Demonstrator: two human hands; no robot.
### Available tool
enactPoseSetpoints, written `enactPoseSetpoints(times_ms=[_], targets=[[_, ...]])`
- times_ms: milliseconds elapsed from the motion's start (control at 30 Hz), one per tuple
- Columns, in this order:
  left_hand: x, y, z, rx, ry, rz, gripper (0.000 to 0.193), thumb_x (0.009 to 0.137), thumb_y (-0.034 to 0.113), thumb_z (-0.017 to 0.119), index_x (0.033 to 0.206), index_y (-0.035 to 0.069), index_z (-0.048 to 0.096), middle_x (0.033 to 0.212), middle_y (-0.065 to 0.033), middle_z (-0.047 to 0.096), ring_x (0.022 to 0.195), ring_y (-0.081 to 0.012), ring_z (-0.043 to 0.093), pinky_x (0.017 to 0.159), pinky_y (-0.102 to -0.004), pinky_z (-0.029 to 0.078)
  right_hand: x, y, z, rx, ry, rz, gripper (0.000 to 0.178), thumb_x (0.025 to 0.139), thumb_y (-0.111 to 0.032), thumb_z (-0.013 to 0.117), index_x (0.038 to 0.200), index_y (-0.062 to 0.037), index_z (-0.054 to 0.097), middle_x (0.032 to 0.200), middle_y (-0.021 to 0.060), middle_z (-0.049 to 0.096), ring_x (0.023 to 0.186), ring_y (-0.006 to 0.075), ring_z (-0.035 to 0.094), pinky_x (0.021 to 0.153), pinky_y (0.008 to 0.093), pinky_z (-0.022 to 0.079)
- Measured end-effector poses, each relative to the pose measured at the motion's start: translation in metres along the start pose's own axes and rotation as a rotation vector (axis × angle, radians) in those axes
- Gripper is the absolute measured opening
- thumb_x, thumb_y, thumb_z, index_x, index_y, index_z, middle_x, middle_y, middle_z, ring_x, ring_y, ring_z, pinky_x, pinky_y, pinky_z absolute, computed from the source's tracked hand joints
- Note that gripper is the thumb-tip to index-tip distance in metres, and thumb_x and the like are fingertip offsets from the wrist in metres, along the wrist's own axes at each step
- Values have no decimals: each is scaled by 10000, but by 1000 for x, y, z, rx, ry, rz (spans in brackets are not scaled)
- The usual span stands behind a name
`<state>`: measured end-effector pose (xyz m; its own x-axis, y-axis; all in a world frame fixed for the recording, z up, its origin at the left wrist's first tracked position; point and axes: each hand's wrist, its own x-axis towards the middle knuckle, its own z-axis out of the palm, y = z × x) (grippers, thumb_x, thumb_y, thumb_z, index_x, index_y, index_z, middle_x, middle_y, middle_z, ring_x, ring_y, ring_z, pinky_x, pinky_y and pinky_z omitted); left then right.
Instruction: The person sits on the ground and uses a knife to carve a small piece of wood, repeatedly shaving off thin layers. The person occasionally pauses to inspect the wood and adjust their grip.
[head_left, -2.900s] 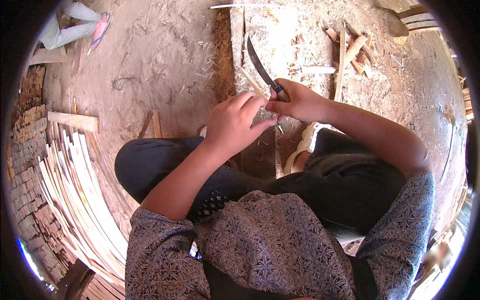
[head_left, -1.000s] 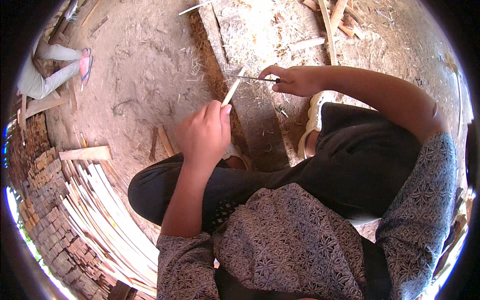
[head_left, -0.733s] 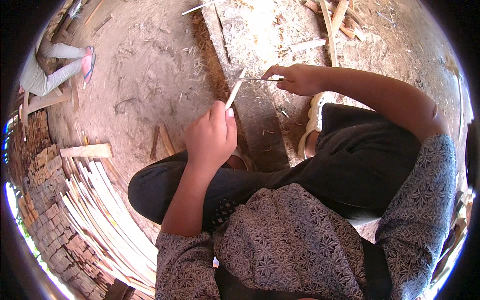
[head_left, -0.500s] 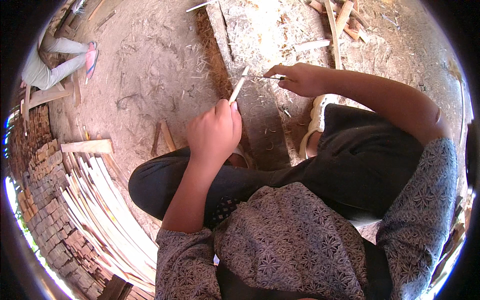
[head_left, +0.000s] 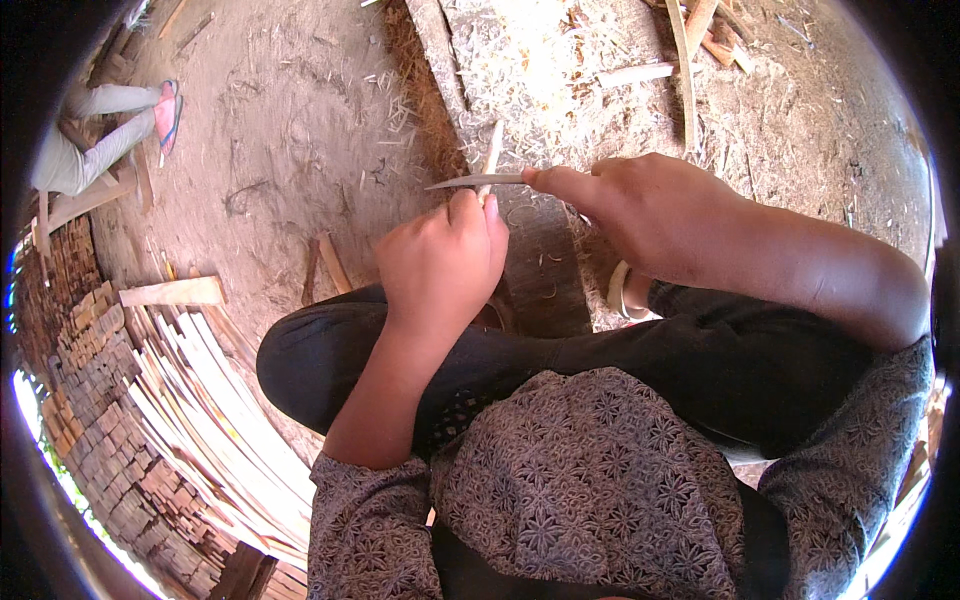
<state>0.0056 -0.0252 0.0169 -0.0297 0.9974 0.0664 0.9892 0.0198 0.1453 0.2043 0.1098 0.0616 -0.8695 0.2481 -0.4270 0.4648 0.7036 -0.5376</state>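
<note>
My left hand (head_left: 440,255) is closed around the lower end of a slim pale wooden stick (head_left: 493,148), whose free end points away from me. In my right hand (head_left: 640,205) is a knife (head_left: 470,181), its handle mostly hidden by the fingers. The blade lies across the stick just beyond my left fingers, with its tip reaching past the stick to the left. Below the hands runs a dark wooden plank (head_left: 540,265) on the ground, between my bent legs.
Pale shavings (head_left: 540,75) litter the ground ahead. Loose wood pieces (head_left: 700,35) lie at far right. On the left are long pale strips (head_left: 215,420) beside stacked small blocks (head_left: 100,390). Another person's sandalled foot (head_left: 167,118) shows at upper left.
My right hand has come nearer to me and grown larger in view. The knife blade has slid down the stick toward my left hand, which has shifted slightly right.
</note>
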Motion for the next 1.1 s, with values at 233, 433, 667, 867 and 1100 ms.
enactPoseSetpoints(times_ms=[233,433,667,867,1100], targets=[[13,13,1,9,-5,60,244,940,250,653,746,107,611,589,-77,650,475,-289,642,473,-422,518,52,61,39,-112,-11,99,676,920,-47,612,1544,-152,373,832,233,691,802,410,713,718,508,550],[11,-10,-2,39,7,-40,262,962,262,622,757,98,622,621,-98,664,510,-310,659,486,-432,522,44,40,27,75,51,36,596,947,-53,608,1505,-132,416,768,219,672,743,378,711,679,508,535],[6,-7,-8,56,-18,-1,255,956,260,633,754,105,628,612,-95,663,515,-298,665,489,-421,524,6,-4,1,291,-63,137,552,930,-26,537,1465,-136,457,854,252,708,798,415,733,696,506,575],[9,13,4,12,15,117,253,926,268,675,739,111,610,567,-66,638,473,-263,650,457,-394,517,42,60,44,-71,33,111,578,933,-46,556,1488,-163,445,833,249,706,818,407,733,703,518,568],[9,7,3,35,28,86,233,921,270,679,772,108,606,568,-62,633,478,-261,650,460,-381,518,35,45,25,27,24,99,580,959,-112,633,1496,-145,416,789,245,685,742,419,698,674,518,531]])
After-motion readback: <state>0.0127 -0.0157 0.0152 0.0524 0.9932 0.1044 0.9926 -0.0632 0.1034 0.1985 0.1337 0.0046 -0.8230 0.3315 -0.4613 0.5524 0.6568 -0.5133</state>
